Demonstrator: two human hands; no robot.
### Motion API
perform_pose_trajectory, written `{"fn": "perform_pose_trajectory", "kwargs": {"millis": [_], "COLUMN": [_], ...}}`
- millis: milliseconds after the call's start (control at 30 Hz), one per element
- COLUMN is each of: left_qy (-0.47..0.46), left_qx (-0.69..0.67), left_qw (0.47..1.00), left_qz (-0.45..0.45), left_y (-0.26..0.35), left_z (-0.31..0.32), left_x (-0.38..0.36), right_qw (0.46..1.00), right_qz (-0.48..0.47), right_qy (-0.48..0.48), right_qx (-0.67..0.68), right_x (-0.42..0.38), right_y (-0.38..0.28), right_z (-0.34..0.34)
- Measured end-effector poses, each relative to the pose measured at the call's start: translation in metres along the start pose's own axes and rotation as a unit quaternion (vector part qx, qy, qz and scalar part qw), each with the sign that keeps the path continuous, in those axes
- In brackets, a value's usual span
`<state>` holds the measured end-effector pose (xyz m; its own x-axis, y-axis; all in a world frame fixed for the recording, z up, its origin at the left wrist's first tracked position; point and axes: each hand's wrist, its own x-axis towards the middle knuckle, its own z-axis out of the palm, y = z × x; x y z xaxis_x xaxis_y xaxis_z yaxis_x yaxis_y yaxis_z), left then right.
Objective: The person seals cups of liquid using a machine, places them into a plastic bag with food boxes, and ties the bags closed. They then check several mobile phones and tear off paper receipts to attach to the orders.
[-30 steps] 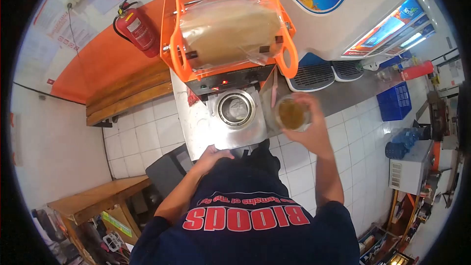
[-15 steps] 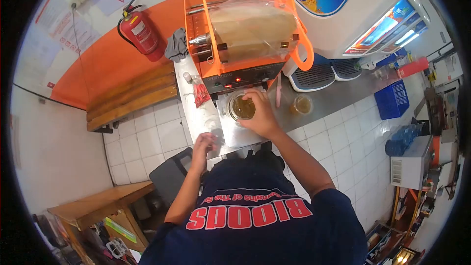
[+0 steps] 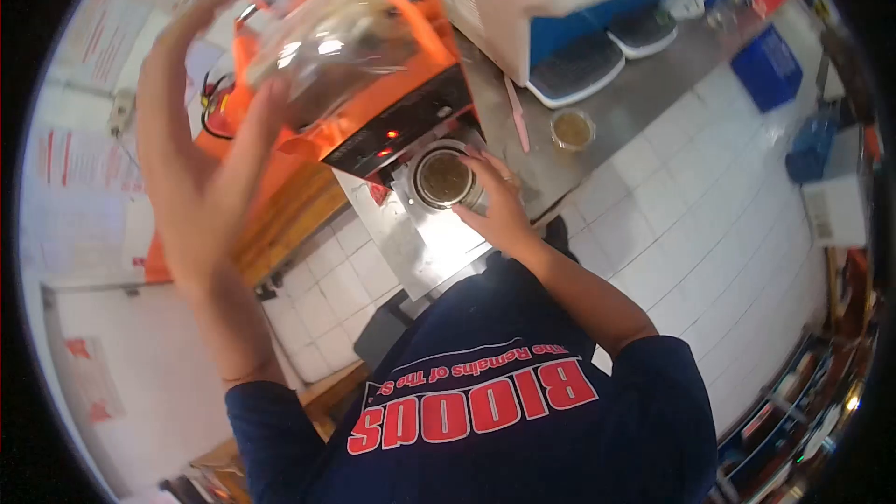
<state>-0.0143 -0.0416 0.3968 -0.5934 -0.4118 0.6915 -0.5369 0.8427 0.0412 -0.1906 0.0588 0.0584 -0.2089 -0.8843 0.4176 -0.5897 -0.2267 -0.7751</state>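
A cup of brownish drink (image 3: 444, 177) sits in the round metal holder of an orange cup sealing machine (image 3: 373, 121). My right hand (image 3: 497, 201) curves around the right side of the cup, thumb toward me and fingers on the far side. Whether it presses the cup or the holder ring is hard to see. Raised high and close to the camera, my left hand (image 3: 205, 159) has its thumb and fingers spread, slightly blurred. It is beside the clear film roll (image 3: 327, 47) on the machine and appears to hold nothing.
On the metal counter (image 3: 625, 103) stand a second cup of drink (image 3: 572, 130) and a pink strip-like tool (image 3: 517, 117). Behind is a drink dispenser with drip trays (image 3: 579, 70). A blue basket (image 3: 767, 68) lies right; a fire extinguisher (image 3: 217, 112) is partly hidden left.
My left hand has risen from the counter's front edge to beside the film roll, opening out. My right hand has shifted from the cup's top to its right side. The view has turned.
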Motion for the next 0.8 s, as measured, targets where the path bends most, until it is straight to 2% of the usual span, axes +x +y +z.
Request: {"fn": "perform_pose_trajectory", "kwargs": {"millis": [33, 67, 100, 133, 167, 200, 233, 267, 300, 367, 433, 467, 533, 600, 733, 800], "left_qy": [-0.022, -0.12, -0.221, -0.314, -0.375, -0.426, -0.483, -0.491, -0.5, -0.474, -0.469, -0.447, -0.429, -0.414, -0.381, -0.361], "left_qx": [-0.009, -0.017, -0.02, -0.073, -0.063, -0.155, -0.145, -0.114, -0.116, -0.098, -0.091, -0.094, -0.111, -0.061, -0.029, 0.04], "left_qw": [0.999, 0.993, 0.975, 0.946, 0.918, 0.866, 0.837, 0.825, 0.822, 0.827, 0.837, 0.853, 0.854, 0.876, 0.895, 0.919], "left_qz": [0.021, 0.011, 0.003, -0.041, -0.113, -0.213, -0.212, -0.256, -0.246, -0.285, -0.265, -0.254, -0.274, -0.238, -0.229, -0.155], "left_y": [-0.006, -0.019, -0.034, -0.057, -0.07, -0.046, -0.067, -0.057, -0.061, -0.068, -0.065, -0.062, -0.059, -0.064, -0.055, -0.047], "left_z": [0.009, 0.017, 0.026, 0.036, 0.039, 0.048, 0.051, 0.053, 0.054, 0.05, 0.05, 0.05, 0.051, 0.051, 0.056, 0.062], "left_x": [0.018, 0.034, 0.047, 0.055, 0.061, 0.068, 0.074, 0.075, 0.077, 0.072, 0.067, 0.063, 0.058, 0.056, 0.044, 0.038], "right_qw": [0.997, 0.987, 0.956, 0.924, 0.9, 0.87, 0.834, 0.752, 0.737, 0.718, 0.757, 0.751, 0.777, 0.774, 0.779, 0.778], "right_qz": [0.04, 0.083, 0.208, 0.313, 0.337, 0.357, 0.392, 0.42, 0.414, 0.405, 0.388, 0.39, 0.371, 0.354, 0.345, 0.353], "right_qy": [0.056, 0.114, 0.174, 0.17, 0.184, 0.199, 0.096, -0.004, 0.005, 0.024, 0.037, 0.042, 0.041, 0.049, 0.056, 0.048], "right_qx": [0.041, 0.079, 0.116, 0.138, 0.208, 0.276, 0.377, 0.509, 0.534, 0.566, 0.525, 0.532, 0.506, 0.523, 0.52, 0.518], "right_x": [-0.017, -0.036, -0.058, -0.08, -0.096, -0.108, -0.113, -0.11, -0.111, -0.108, -0.108, -0.108, -0.11, -0.112, -0.111, -0.11], "right_y": [0.004, 0.005, -0.002, 0.004, 0.011, 0.018, 0.02, 0.021, 0.018, 0.027, 0.032, 0.034, 0.034, 0.036, 0.036, 0.036], "right_z": [-0.007, -0.013, -0.017, -0.02, -0.011, -0.002, -0.003, -0.01, -0.008, 0.003, 0.017, 0.019, 0.022, 0.025, 0.021, 0.019]}}
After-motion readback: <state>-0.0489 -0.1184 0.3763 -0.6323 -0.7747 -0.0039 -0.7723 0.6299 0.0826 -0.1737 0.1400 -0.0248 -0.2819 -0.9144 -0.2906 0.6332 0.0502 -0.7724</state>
